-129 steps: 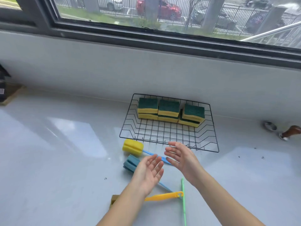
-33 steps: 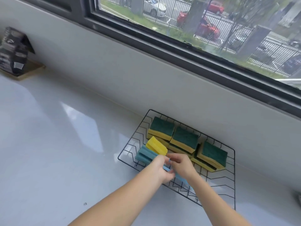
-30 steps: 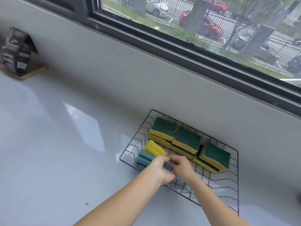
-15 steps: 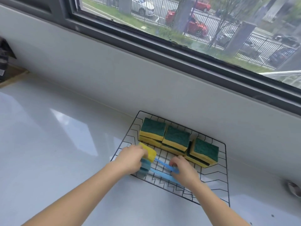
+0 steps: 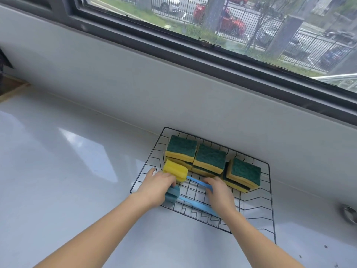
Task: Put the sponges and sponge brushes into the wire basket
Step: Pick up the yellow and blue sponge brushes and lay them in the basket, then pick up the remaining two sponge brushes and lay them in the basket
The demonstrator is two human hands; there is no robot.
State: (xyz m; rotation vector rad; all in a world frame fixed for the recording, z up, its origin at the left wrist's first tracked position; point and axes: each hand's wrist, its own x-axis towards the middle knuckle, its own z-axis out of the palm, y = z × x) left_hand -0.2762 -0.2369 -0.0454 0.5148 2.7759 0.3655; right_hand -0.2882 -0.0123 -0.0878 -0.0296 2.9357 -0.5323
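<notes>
Inside the wire basket (image 5: 269,192), both hands grip sponge brushes: left (image 5: 157,187) heads, right (image 5: 217,192) handles

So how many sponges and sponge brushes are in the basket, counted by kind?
Green-and-yellow sponges: 6, in three stacks of two: left stack, middle stack, right stack.
Sponge brushes: 2, a yellow-headed brush and a blue-headed brush, both with blue handles.
Total: 8 in the wire basket.
</notes>
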